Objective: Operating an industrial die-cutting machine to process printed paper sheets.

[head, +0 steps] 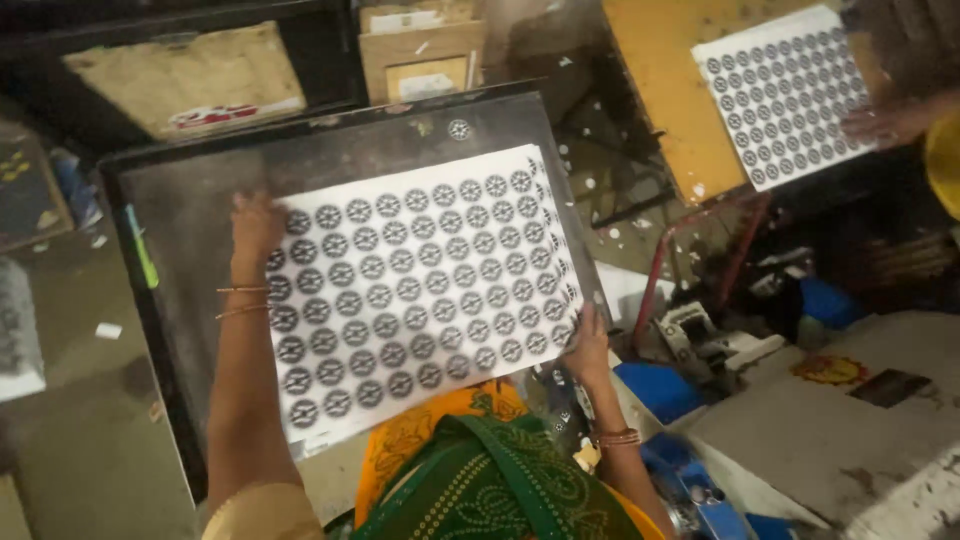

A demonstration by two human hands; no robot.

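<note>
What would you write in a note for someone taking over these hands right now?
Left hand: flat on the far left corner of the white sheet of round black patterns.
Right hand: gripping the sheet's near right edge.
The sheet lies on the dark flat board, slightly turned, covering most of it.
Done: the sheet is down on the board, both hands on it.
Left: whether it sits squarely cannot be told.
Nearby: another person's hand rests on a second patterned sheet on a yellow board.

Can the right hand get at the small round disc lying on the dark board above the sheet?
Probably yes: the right hand rests at the printed sheet edge, and nothing blocks the disc on the dark board.
</note>
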